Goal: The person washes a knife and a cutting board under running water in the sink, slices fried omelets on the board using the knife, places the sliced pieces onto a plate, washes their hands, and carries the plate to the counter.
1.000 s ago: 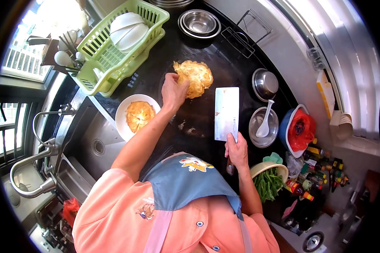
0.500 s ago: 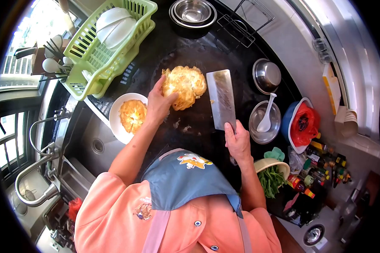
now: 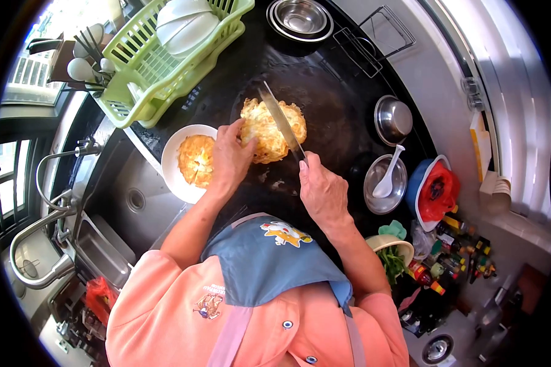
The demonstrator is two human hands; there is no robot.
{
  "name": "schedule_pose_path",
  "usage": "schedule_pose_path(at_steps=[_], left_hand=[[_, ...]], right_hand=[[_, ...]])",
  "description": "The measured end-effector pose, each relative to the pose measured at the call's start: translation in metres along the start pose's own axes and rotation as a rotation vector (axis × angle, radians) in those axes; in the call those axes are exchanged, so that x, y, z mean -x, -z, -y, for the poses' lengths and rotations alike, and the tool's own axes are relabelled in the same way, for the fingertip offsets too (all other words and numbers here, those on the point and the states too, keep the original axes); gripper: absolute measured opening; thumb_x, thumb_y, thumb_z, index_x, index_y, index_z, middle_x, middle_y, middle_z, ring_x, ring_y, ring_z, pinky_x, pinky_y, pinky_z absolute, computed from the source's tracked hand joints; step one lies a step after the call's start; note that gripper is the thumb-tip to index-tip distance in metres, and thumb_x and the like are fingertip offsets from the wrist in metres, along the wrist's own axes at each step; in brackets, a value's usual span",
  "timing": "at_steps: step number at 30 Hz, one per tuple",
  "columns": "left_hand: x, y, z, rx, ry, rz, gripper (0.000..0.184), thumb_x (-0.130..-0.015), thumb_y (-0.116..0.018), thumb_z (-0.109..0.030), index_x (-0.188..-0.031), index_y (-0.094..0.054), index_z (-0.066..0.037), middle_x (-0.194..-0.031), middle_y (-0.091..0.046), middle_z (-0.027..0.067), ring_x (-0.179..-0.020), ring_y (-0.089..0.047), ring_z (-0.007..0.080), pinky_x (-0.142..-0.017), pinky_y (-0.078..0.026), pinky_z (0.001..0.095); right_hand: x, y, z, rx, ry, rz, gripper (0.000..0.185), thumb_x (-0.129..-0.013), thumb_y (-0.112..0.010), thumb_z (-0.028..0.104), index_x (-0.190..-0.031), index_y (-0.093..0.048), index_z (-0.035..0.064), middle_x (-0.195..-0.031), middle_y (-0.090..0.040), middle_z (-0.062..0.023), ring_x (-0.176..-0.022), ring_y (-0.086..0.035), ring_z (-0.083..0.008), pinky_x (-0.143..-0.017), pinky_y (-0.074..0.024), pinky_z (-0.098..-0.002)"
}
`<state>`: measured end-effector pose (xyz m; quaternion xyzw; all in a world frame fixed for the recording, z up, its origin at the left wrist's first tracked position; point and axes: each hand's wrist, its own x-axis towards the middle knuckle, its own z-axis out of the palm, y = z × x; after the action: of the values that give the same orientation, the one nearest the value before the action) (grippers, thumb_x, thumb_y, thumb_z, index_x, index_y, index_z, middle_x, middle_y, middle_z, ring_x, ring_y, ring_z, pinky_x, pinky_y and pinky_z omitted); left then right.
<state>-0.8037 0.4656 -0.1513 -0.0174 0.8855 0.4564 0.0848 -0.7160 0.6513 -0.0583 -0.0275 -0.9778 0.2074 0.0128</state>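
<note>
A golden fried egg piece (image 3: 263,136) lies on a dark round surface at the middle of the counter. My left hand (image 3: 231,156) touches its left edge with the fingers, which are bent and slightly apart. In my right hand (image 3: 322,186) is the handle of a cleaver (image 3: 281,122). Its blade stands on edge, slanting over the egg piece; whether it has cut in cannot be told. Another round fried piece (image 3: 196,160), with cut lines in it, rests in a white bowl (image 3: 172,168) left of my left hand.
A green dish rack (image 3: 165,79) with white bowls stands at the upper left, beside the sink (image 3: 125,208). Metal bowls (image 3: 393,120), a bowl with a white spoon (image 3: 384,185), a blue basin (image 3: 417,189) and bottles line the right. A wire rack (image 3: 373,43) is behind.
The cleaver has moved left from beside the egg piece to over it and turned onto its edge. My left hand has stayed at the egg's left side, its fingers drawn closer to its edge.
</note>
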Motion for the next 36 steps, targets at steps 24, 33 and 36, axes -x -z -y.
schedule_pose_path(at_steps=[24, 33, 36], left_hand=[[-0.007, -0.003, 0.015, -0.086, -0.113, -0.042, 0.062, -0.079, -0.083, -0.023, -0.133, -0.064, 0.003, -0.096, -0.066, 0.0169, -0.080, -0.065, 0.0264, -0.075, -0.055, 0.0384], [-0.010, 0.000, -0.002, -0.132, 0.031, 0.058, 0.061, -0.080, -0.078, -0.027, -0.131, -0.063, 0.003, -0.101, -0.067, 0.0212, -0.094, -0.066, 0.0379, -0.084, -0.053, 0.0456], [-0.010, 0.000, -0.002, -0.184, 0.025, 0.057, 0.061, -0.080, -0.077, -0.028, -0.132, -0.062, 0.002, -0.103, -0.067, 0.0222, -0.097, -0.067, 0.0392, -0.086, -0.053, 0.0462]], right_hand=[[0.020, -0.035, -0.013, 0.120, -0.121, 0.282, 0.018, -0.104, -0.053, 0.021, -0.098, -0.047, 0.0051, -0.071, -0.069, -0.0201, -0.068, -0.069, -0.0442, -0.062, -0.0556, -0.0558], [-0.003, -0.050, -0.005, 0.125, -0.123, 0.164, 0.015, -0.104, -0.053, 0.020, -0.104, -0.051, 0.0054, -0.074, -0.071, -0.0164, -0.068, -0.072, -0.0406, -0.062, -0.0574, -0.0525], [-0.004, -0.047, -0.003, 0.153, -0.173, 0.151, 0.017, -0.104, -0.054, 0.022, -0.104, -0.051, 0.0057, -0.075, -0.071, -0.0161, -0.069, -0.072, -0.0407, -0.063, -0.0575, -0.0525]])
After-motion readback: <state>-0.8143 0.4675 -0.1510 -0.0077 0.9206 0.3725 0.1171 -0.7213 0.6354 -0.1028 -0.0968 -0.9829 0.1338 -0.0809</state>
